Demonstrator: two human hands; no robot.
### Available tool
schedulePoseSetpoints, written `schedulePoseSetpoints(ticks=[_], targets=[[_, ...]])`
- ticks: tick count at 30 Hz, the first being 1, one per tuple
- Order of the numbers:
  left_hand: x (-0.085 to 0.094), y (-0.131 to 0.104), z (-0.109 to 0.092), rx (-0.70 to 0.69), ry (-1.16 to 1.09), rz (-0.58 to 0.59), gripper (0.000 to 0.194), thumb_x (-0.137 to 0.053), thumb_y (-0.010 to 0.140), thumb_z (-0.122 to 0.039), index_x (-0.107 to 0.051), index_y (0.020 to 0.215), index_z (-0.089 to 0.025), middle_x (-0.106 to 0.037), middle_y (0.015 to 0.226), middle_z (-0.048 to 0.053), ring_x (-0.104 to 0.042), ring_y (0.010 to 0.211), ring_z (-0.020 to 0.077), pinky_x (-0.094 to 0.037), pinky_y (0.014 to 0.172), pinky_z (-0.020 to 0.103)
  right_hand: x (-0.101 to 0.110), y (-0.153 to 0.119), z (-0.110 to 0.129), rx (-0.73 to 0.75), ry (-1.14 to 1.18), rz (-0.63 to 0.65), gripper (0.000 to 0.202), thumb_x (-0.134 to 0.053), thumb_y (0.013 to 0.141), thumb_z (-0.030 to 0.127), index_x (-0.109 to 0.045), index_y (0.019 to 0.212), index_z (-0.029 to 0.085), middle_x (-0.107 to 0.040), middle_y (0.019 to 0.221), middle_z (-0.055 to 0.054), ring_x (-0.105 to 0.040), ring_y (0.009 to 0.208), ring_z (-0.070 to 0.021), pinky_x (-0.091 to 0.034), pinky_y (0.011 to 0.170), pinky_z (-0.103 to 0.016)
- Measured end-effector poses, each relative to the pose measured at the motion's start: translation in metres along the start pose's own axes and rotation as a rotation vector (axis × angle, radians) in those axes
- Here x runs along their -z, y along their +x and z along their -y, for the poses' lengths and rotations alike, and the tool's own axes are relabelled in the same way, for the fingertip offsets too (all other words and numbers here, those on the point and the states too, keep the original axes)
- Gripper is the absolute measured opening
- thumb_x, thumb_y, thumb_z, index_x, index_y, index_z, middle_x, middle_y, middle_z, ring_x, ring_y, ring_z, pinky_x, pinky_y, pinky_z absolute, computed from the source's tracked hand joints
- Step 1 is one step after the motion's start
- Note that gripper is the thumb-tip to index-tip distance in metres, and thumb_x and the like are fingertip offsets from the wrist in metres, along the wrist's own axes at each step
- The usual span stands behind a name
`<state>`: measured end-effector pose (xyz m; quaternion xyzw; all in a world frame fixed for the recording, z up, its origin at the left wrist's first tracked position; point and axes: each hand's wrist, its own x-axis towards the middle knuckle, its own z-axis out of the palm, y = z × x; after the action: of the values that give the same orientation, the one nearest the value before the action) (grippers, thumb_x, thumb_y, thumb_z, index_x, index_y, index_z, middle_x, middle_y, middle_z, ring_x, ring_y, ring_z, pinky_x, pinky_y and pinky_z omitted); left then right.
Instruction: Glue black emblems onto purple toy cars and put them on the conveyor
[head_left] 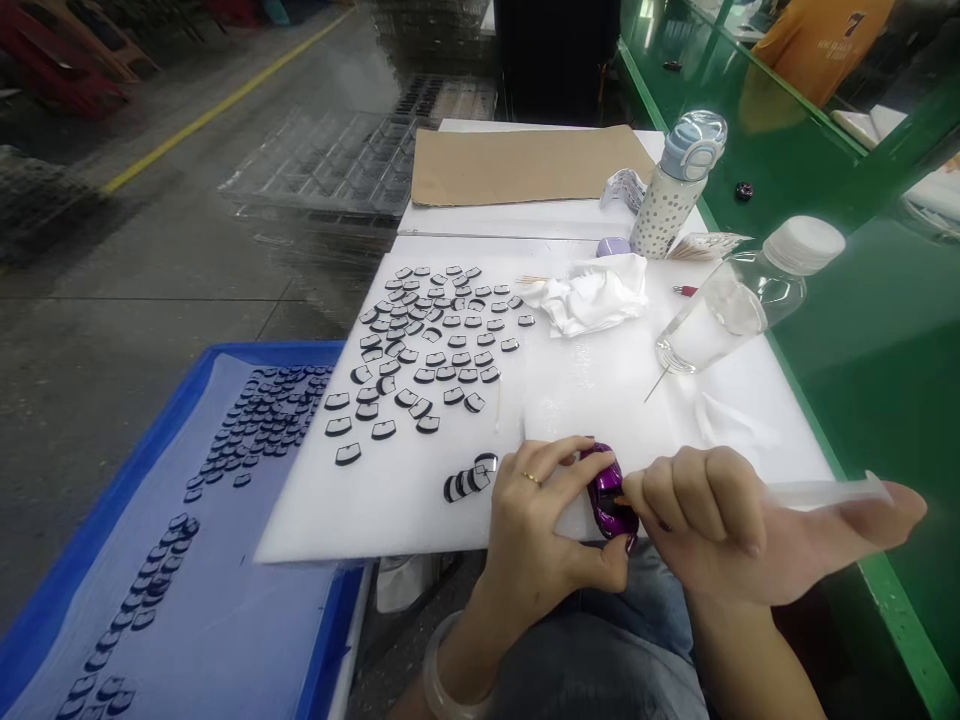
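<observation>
My left hand (536, 525), with a ring on one finger, holds a shiny purple car-shaped shell (606, 492) at the front edge of the white foam-topped table. My right hand (712, 515) is closed beside it, pinching a thin orange-tipped stick (622, 500) whose tip is at the shell's dark opening. Something white and thin lies along the right palm. Left of my left hand is a short row of small black-edged pieces (470, 480). Many similar pieces (427, 335) are spread over the table's left half.
A clear bottle (716, 310), a dotted bottle (667, 200), white tissue (596, 295) and cardboard (525, 165) stand or lie further back. A blue tray (225, 600) with more pieces is at the left. A green surface (862, 300) runs along the right; a person in orange is beyond.
</observation>
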<state>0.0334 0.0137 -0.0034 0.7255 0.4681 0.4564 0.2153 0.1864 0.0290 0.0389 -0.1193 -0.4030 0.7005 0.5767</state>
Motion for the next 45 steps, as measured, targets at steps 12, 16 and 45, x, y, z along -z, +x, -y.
schedulePoseSetpoints(ticks=[12, 16, 45], targets=[[0.0, 0.0, -0.001, -0.006, -0.006, -0.009, 0.051, -0.073, 0.057, -0.026, -0.073, 0.107, -0.017, -0.073, 0.109, 0.009, -0.064, 0.087, 0.0264, -0.051, 0.079, 0.045, 0.0, -0.014, -0.008, 0.004, -0.249, -0.052, 0.067, -0.064, 0.083, 0.06, -0.025, 0.043, 0.023, -0.015, 0.038, 0.006, -0.019, 0.04, -0.0106, -0.027, 0.052, -0.033], [-0.001, -0.001, -0.001, -0.004, -0.004, -0.029, 0.05, -0.072, 0.056, -0.025, -0.073, 0.105, -0.017, -0.073, 0.109, 0.009, -0.065, 0.086, 0.0259, -0.05, 0.08, 0.045, -0.013, -0.017, -0.009, 0.023, -0.296, -0.053, 0.072, -0.047, 0.089, 0.075, -0.025, 0.044, 0.023, -0.018, 0.038, 0.005, -0.018, 0.039, -0.0106, -0.024, 0.052, -0.035], [-0.004, -0.003, -0.002, -0.024, 0.065, -0.047, 0.043, -0.068, 0.068, -0.04, -0.075, 0.105, -0.02, -0.074, 0.109, 0.008, -0.064, 0.087, 0.0249, -0.048, 0.081, 0.041, -0.025, -0.034, -0.006, 0.112, -0.525, -0.164, 0.057, -0.054, 0.097, 0.044, -0.029, 0.052, 0.019, -0.023, 0.045, 0.004, -0.025, 0.044, -0.0106, -0.025, 0.055, -0.034]])
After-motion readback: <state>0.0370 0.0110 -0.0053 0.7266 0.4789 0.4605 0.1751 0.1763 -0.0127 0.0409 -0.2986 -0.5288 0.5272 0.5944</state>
